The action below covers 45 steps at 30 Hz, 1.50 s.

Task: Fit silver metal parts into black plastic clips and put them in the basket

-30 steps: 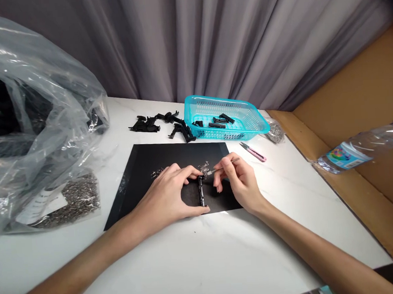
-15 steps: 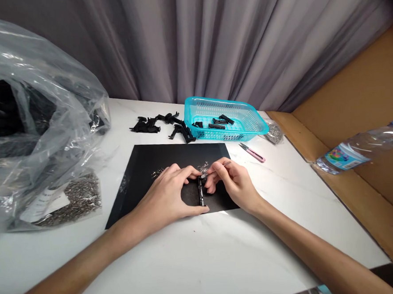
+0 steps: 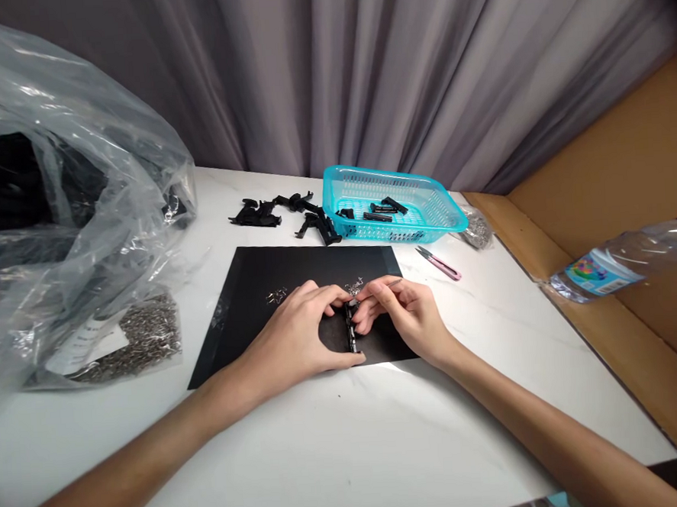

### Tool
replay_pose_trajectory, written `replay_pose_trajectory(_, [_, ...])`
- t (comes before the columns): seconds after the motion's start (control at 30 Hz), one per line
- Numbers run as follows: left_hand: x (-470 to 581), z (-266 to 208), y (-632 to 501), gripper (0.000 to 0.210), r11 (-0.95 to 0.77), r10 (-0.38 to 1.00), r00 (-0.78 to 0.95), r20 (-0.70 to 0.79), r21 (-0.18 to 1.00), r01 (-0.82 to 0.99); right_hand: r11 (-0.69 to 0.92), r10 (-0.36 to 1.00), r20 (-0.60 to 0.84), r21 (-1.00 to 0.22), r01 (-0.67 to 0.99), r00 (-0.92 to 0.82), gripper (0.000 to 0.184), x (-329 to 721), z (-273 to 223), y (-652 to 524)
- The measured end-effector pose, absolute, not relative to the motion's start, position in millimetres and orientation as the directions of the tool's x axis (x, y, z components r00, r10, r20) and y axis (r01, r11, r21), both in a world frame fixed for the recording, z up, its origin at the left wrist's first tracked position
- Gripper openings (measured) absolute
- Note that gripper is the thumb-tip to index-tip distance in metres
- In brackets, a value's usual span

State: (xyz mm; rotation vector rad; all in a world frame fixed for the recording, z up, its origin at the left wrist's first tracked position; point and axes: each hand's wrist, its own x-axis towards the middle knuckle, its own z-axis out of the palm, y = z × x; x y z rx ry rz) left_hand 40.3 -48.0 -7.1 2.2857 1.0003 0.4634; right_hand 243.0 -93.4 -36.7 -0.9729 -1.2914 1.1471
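A narrow black plastic part (image 3: 351, 337) stands lengthwise over the black mat (image 3: 310, 259). My left hand (image 3: 302, 328) is closed on it, with the thumb at its near end and the fingers at its far end. My right hand (image 3: 402, 311) pinches a slim metal tool (image 3: 395, 282), seemingly tweezers, mostly covered by the fingers. Its working end is at the far end of the black part; I cannot make out whether it grips anything. Just beyond the fingers lies a small pile of thin metal pieces (image 3: 354, 285), with another small pile (image 3: 276, 295) to the left.
A blue basket (image 3: 391, 175) holds several black parts, and more black parts (image 3: 256, 213) lie left of it. Pink-handled snips (image 3: 439, 264) rest to the right. Bags of metal pieces (image 3: 148, 334), a large plastic bag (image 3: 107, 137), a bottle (image 3: 603, 268) and cardboard (image 3: 614, 168) flank the table.
The whole view has shifted slightly, so things appear a little further right. Both hands keep nearly the same hold on the black part and the tool.
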Motion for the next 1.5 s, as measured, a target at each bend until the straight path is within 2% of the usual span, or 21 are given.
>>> replay_pose_trajectory(0.2, [41, -7, -49, 0.058, -0.580, 0.743, 0.659, 0.115, 0.601, 0.549, 0.235, 0.971, 0.235, -0.972, -0.012, -0.048, 0.036, 243, -36, -95])
replay_pose_trajectory(0.27, [41, -9, -49, 0.059, -0.586, 0.746, 0.655, 0.122, 0.587, 0.558, 0.299, 0.953, 0.302, -0.948, 0.110, 0.012, 0.037, 246, -35, -95])
replay_pose_trajectory(0.37, [41, -10, -49, 0.061, -0.593, 0.746, 0.654, 0.126, 0.572, 0.567, 0.405, 0.883, 0.462, -0.837, 0.368, 0.080, 0.047, 254, -30, -95])
replay_pose_trajectory(0.43, [41, -12, -49, 0.059, -0.615, 0.732, 0.666, 0.141, 0.558, 0.558, 0.422, 0.862, 0.502, -0.789, 0.447, 0.071, 0.053, 258, -26, -96])
replay_pose_trajectory(0.57, [39, -17, -50, 0.059, -0.669, 0.711, 0.652, 0.264, 0.541, 0.511, 0.380, 0.918, 0.390, -0.802, 0.461, -0.078, 0.042, 252, -18, -102])
replay_pose_trajectory(0.63, [37, -20, -52, 0.073, -0.700, 0.700, 0.609, 0.374, 0.526, 0.482, 0.373, 0.926, 0.345, -0.780, 0.503, -0.151, 0.035, 242, -17, -107])
replay_pose_trajectory(0.77, [33, -22, -53, 0.089, -0.809, 0.587, 0.646, 0.488, 0.388, 0.442, 0.315, 0.946, 0.299, -0.745, 0.588, -0.128, 0.032, 226, -21, -113])
replay_pose_trajectory(0.9, [25, -15, -42, 0.104, -0.800, 0.599, 0.614, 0.514, 0.396, 0.450, 0.233, 0.954, 0.300, -0.713, 0.661, -0.012, 0.037, 230, -23, -101])
replay_pose_trajectory(0.93, [22, -13, -36, 0.094, -0.777, 0.629, 0.578, 0.519, 0.408, 0.479, 0.230, 0.939, 0.342, -0.682, 0.695, 0.025, 0.038, 234, -21, -94])
replay_pose_trajectory(1.0, [15, -8, -22, 0.043, -0.716, 0.696, 0.497, 0.518, 0.445, 0.537, 0.209, 0.906, 0.416, -0.598, 0.774, 0.076, 0.042, 247, -13, -76])
replay_pose_trajectory(1.03, [11, -6, -15, 0.027, -0.689, 0.721, 0.473, 0.506, 0.457, 0.562, 0.178, 0.884, 0.453, -0.552, 0.814, 0.115, 0.044, 255, -7, -65])
replay_pose_trajectory(1.1, [2, -3, -3, 0.031, -0.662, 0.742, 0.438, 0.508, 0.450, 0.599, 0.062, 0.862, 0.475, -0.447, 0.893, 0.178, 0.046, 271, 6, -42])
replay_pose_trajectory(1.17, [-5, -2, 5, 0.036, -0.647, 0.752, 0.417, 0.511, 0.449, 0.617, -0.085, 0.873, 0.438, -0.296, 0.951, 0.214, 0.044, 284, 18, -19])
replay_pose_trajectory(1.3, [-15, -2, 11, 0.041, -0.602, 0.781, 0.364, 0.507, 0.460, 0.653, -0.155, 0.848, 0.464, -0.249, 0.956, 0.258, 0.039, 288, 26, 6])
replay_pose_trajectory(1.4, [-21, -4, 15, 0.035, -0.551, 0.816, 0.322, 0.479, 0.483, 0.680, -0.107, 0.818, 0.540, -0.191, 0.976, 0.196, 0.041, 265, 15, -3])
replay_pose_trajectory(1.5, [-26, -9, 21, 0.026, -0.510, 0.849, 0.307, 0.430, 0.516, 0.688, 0.116, 0.882, 0.468, -0.104, 0.988, -0.055, 0.049, 226, -2, -24])
